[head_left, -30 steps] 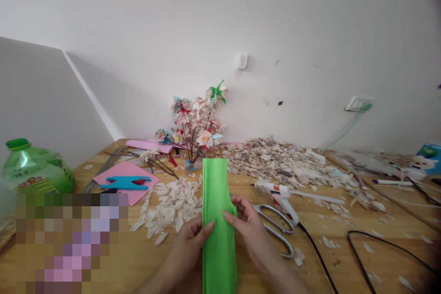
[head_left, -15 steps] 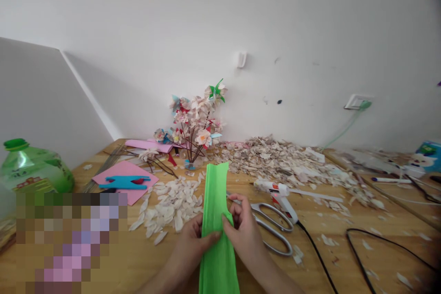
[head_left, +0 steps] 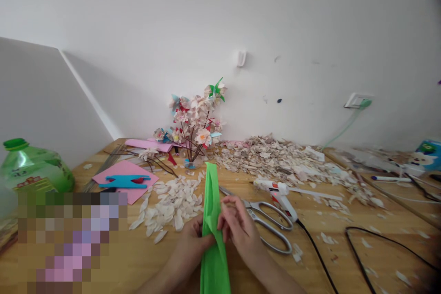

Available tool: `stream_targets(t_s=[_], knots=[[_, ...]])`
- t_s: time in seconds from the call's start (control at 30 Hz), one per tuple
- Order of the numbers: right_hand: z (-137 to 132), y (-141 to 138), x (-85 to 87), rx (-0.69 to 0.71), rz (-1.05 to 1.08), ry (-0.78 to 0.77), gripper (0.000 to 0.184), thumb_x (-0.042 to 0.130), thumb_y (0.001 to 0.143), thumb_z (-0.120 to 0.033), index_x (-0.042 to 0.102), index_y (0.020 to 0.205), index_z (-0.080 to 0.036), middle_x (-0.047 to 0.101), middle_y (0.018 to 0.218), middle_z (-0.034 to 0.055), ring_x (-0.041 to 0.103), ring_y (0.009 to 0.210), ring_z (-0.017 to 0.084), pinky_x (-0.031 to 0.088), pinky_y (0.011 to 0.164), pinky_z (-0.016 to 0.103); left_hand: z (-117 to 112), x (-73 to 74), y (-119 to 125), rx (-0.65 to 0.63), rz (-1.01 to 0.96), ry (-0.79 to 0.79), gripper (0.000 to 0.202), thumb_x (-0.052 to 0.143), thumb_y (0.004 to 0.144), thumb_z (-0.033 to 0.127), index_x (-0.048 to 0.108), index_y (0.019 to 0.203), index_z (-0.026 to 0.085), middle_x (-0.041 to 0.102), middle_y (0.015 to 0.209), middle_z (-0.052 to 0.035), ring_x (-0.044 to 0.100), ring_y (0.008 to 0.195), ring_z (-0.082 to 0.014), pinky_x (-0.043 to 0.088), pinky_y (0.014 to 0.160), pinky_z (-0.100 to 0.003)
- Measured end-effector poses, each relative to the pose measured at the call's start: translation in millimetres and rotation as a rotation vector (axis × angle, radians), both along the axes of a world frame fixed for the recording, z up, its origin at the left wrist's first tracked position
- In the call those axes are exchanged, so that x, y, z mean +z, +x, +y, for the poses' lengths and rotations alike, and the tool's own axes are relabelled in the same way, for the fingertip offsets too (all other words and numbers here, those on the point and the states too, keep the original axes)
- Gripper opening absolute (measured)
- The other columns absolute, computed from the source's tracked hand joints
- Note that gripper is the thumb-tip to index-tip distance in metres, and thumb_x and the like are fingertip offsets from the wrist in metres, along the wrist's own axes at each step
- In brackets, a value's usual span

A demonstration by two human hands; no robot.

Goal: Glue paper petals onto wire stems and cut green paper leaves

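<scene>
A long folded strip of bright green crepe paper (head_left: 214, 257) stands between my hands, its top end pointing away from me. My left hand (head_left: 195, 239) grips the paper's left side, thumb across the front. On the other side, my right hand (head_left: 236, 223) has its fingers bent and pinches the paper's right edge, where a layer is turned inward. Just right of that hand lie large scissors (head_left: 272, 223) with grey handles, their blades partly hidden behind the hand and paper. Loose pale petals (head_left: 174, 206) are spread left of the paper.
A white glue gun (head_left: 275, 187) with a black cord lies behind the scissors. Handmade flowers (head_left: 198, 121) stand in a small holder near the wall. Dried petals (head_left: 268, 156) are heaped at the back. Pink paper (head_left: 124, 167) and a green bottle (head_left: 37, 167) are at left.
The right edge of the green paper has been folded over to the left, so the strip looks narrower. My right hand has shifted slightly, its fingers now more curled.
</scene>
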State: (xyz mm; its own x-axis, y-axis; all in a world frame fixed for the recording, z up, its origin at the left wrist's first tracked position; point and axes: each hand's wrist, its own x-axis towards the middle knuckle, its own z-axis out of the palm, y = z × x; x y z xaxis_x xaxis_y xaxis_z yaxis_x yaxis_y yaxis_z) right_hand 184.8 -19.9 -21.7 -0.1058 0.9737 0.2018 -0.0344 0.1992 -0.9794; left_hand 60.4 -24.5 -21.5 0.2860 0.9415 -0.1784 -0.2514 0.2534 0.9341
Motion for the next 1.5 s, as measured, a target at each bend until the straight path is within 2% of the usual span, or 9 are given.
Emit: stream_targets(t_s=[0.17, 0.37, 0.6, 0.73, 0.83, 0.93, 1.1, 1.3, 1.5], knots=[[3.5, 3.2, -3.1, 0.003, 0.010, -0.026, 0.027, 0.044, 0.082, -0.046, 0.038, 0.096, -0.023, 0.054, 0.068, -0.0035, 0.054, 0.045, 0.010, 0.029, 0.032, 0.016, -2.4, 4.4, -2.0, -0.014, -0.072, -0.038, 0.016, 0.068, 0.055, 0.014, 0.064, 0.070, 0.015, 0.060, 0.056, 0.0012, 0.047, 0.049, -0.0094, 0.036, 0.049, -0.020], [3.3, 3.0, -0.1, -0.040, -0.017, -0.029, 0.025, 0.050, 0.080, -0.042, 0.042, 0.093, -0.022, 0.058, 0.070, -0.0018, 0.054, 0.047, 0.010, 0.037, 0.038, 0.019, -5.6, 9.7, -4.5, -0.103, -0.284, -0.086, 0.012, 0.058, 0.062, 0.013, 0.065, 0.071, 0.014, 0.061, 0.064, -0.0017, 0.051, 0.054, -0.0106, 0.040, 0.055, -0.022], [1.6, 2.7, 1.4, -0.036, -0.042, -0.014, 0.023, 0.050, 0.079, -0.041, 0.044, 0.091, -0.022, 0.057, 0.072, -0.0006, 0.056, 0.050, 0.012, 0.037, 0.034, 0.018, -3.2, 6.1, -3.6, -0.116, -0.194, -0.049, 0.027, 0.070, 0.062, 0.022, 0.066, 0.088, 0.015, 0.068, 0.077, -0.0056, 0.060, 0.072, -0.0169, 0.042, 0.069, -0.025], [2.7, 3.4, -0.8, -0.131, -0.044, -0.009, 0.027, 0.054, 0.076, -0.044, 0.046, 0.089, -0.022, 0.054, 0.073, -0.0011, 0.053, 0.050, 0.012, 0.040, 0.037, 0.021, -1.7, -0.9, -4.6, -0.132, -0.196, -0.036, 0.027, 0.070, 0.063, 0.023, 0.066, 0.088, 0.014, 0.069, 0.080, -0.0078, 0.062, 0.075, -0.0188, 0.045, 0.069, -0.027], [7.6, 6.9, -3.5, -0.229, -0.111, 0.019, 0.028, 0.057, 0.074, -0.044, 0.051, 0.089, -0.021, 0.054, 0.073, 0.0001, 0.053, 0.058, 0.014, 0.044, 0.049, 0.024, -3.4, 0.6, -5.9, -0.178, -0.187, -0.078, 0.028, 0.068, 0.065, 0.021, 0.064, 0.092, 0.014, 0.068, 0.085, -0.0097, 0.062, 0.074, -0.0188, 0.048, 0.066, -0.029], [13.8, 10.8, -5.5, -0.163, -0.127, -0.020, 0.027, 0.055, 0.075, -0.046, 0.056, 0.082, -0.020, 0.056, 0.069, 0.0006, 0.052, 0.064, 0.016, 0.042, 0.057, 0.026, -6.2, 3.9, -6.9, -0.221, -0.185, -0.124, 0.027, 0.068, 0.065, 0.019, 0.064, 0.091, 0.014, 0.067, 0.093, -0.0117, 0.062, 0.078, -0.0196, 0.049, 0.068, -0.031], [15.4, 11.5, -4.6, -0.100, -0.152, -0.072, 0.032, 0.052, 0.076, -0.047, 0.049, 0.061, -0.019, 0.043, 0.052, -0.0045, 0.041, 0.051, 0.012, 0.033, 0.049, 0.024, -8.9, 4.6, -6.4, -0.255, -0.186, -0.151, 0.027, 0.066, 0.067, 0.018, 0.063, 0.093, 0.012, 0.065, 0.100, -0.0145, 0.063, 0.084, -0.0229, 0.049, 0.072, -0.034], [11.5, 9.5, -5.5, -0.195, -0.175, -0.078, 0.034, 0.051, 0.075, -0.048, 0.042, 0.059, -0.020, 0.040, 0.051, -0.0060, 0.038, 0.050, 0.011, 0.032, 0.048, 0.022, -9.8, 5.6, -3.3, -0.251, -0.230, -0.184, 0.028, 0.062, 0.072, 0.022, 0.059, 0.097, 0.011, 0.065, 0.100, -0.0154, 0.063, 0.085, -0.0239, 0.049, 0.072, -0.035], [14.7, 7.9, -11.2, -0.244, -0.194, -0.038, 0.034, 0.048, 0.076, -0.049, 0.041, 0.061, -0.020, 0.039, 0.052, -0.0058, 0.037, 0.050, 0.011, 0.031, 0.047, 0.022, -12.1, 0.3, 2.1, -0.211, -0.215, -0.200, 0.022, 0.062, 0.073, 0.024, 0.054, 0.090, 0.012, 0.066, 0.080, -0.0082, 0.064, 0.068, -0.0172, 0.050, 0.063, -0.030]])
